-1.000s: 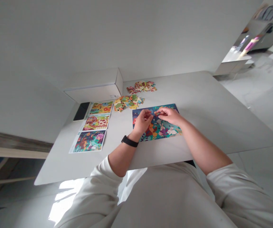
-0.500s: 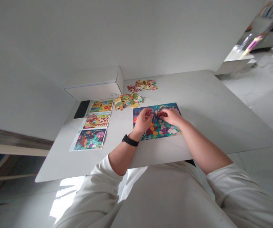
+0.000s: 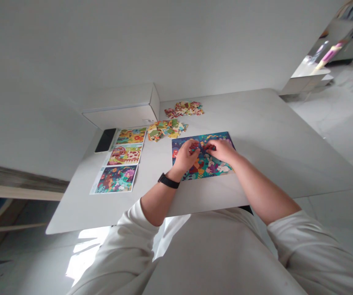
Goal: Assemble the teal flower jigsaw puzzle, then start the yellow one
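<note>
A colourful jigsaw puzzle [image 3: 210, 169] with a dark blue ground and white rabbits lies on the white table [image 3: 271, 139] in front of me. My left hand [image 3: 186, 155], with a black watch on its wrist, rests curled on the puzzle's left half and pinches a small reddish piece. Close beside it, my right hand [image 3: 223, 150] is curled on the puzzle's upper middle, its fingertips pinched on a small piece. The two sets of fingertips almost touch.
Two heaps of loose puzzle pieces [image 3: 166, 130] [image 3: 184, 108] lie beyond the puzzle. Three picture cards [image 3: 124, 155] lie in a column at the left, with a black phone [image 3: 105, 140] and a white box [image 3: 124, 107] behind them. The table's near edge is close to my body.
Both hands have moved closer together over the puzzle's upper middle. The left hand has slid a little to the right.
</note>
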A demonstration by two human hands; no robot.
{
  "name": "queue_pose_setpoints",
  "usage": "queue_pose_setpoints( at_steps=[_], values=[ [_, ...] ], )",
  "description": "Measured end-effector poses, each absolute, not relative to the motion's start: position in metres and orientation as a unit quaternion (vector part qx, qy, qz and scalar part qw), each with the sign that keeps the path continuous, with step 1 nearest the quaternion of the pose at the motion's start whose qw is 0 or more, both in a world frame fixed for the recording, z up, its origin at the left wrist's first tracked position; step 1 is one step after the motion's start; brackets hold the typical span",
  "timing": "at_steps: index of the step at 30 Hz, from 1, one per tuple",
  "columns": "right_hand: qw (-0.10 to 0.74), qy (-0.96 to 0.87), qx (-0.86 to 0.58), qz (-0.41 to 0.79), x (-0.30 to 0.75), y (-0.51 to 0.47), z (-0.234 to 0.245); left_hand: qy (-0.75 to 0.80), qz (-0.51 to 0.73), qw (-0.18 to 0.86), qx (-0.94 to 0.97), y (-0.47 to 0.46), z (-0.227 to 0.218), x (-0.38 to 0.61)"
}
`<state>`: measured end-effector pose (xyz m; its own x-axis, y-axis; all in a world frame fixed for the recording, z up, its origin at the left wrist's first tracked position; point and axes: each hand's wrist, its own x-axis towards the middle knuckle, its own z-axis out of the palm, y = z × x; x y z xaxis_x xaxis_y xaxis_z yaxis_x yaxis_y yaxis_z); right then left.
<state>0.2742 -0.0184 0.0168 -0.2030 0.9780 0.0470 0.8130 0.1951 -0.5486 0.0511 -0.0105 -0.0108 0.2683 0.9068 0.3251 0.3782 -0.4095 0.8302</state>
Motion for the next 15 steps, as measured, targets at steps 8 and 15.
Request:
queue_pose_setpoints(
  at_steps=[8,15],
  values=[
    [0.183,-0.774,-0.590,0.142,0.274,-0.019,0.015,0.433,0.327,0.204,0.815,-0.014,0.002,0.046],
    [0.210,-0.768,-0.585,0.157,0.282,-0.016,0.018,0.408,0.254,0.160,0.862,-0.013,0.001,0.040]
  ],
)
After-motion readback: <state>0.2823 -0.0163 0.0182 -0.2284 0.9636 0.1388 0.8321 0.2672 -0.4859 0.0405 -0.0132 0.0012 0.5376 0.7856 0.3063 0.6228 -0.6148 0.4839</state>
